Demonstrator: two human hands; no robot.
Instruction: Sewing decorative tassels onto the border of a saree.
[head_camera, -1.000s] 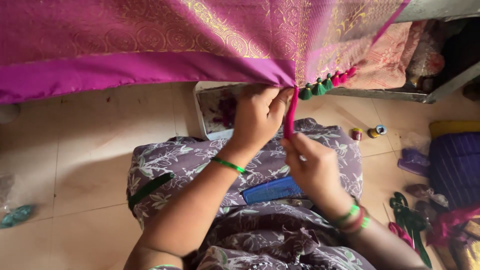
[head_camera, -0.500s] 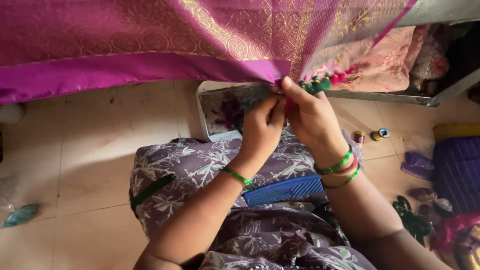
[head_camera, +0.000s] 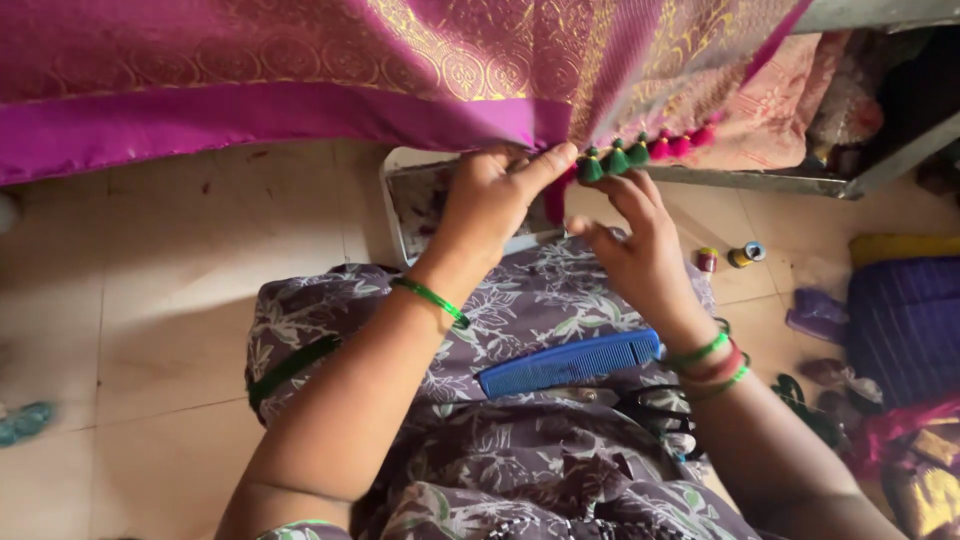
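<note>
Two hands pinch sari edge (head_camera: 300, 120) | magenta, gold-patterned | green, pink tassels (head_camera: 640, 152)

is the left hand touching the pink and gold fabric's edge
Touching. The head view shows the left hand with its thumb and fingertips pinched on the edge of the pink and gold woven fabric, beside the row of green and pink tassels.

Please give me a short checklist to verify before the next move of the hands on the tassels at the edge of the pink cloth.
1. Left hand pinches the pink cloth edge: ok.
2. Right hand touches the pink strands below the tassels: ok.
3. Finished tassels sit in a row: ok.
4. Blue comb lies on the lap, within reach: ok.
5. Thread spools are on the floor: ok.
6. Knot tightness: cannot tell.
</note>
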